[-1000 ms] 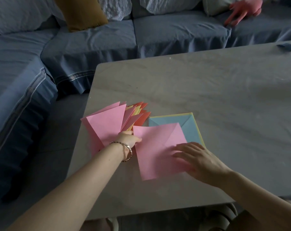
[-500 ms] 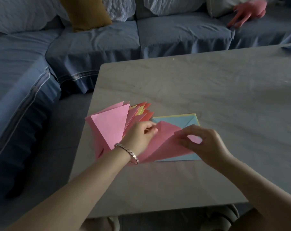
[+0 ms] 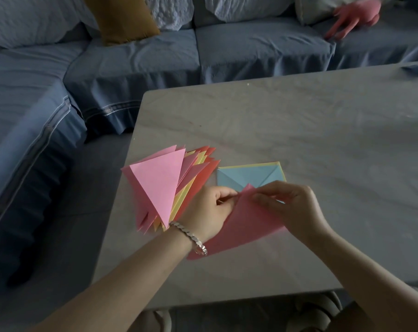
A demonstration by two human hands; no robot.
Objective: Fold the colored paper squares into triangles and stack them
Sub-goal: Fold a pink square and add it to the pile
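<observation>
A pink paper sheet (image 3: 245, 224) is bent over into a triangle shape, its top corner raised near the middle of the table. My left hand (image 3: 208, 212) and my right hand (image 3: 289, 204) both pinch that top corner together. To the left lies a fanned stack of folded triangles (image 3: 160, 185), pink on top with yellow and orange-red beneath. Behind my hands lies a blue paper square (image 3: 248, 174) on top of a yellow one, partly hidden by the pink sheet.
The grey marble-patterned table (image 3: 299, 128) has its left edge beside the triangle stack. A blue sofa (image 3: 143, 58) wraps around the back and left, with a mustard cushion (image 3: 121, 15) and a pink soft toy (image 3: 354, 15).
The flat pink square has been lifted and folded over diagonally. Both hands have moved up to meet at its top corner.
</observation>
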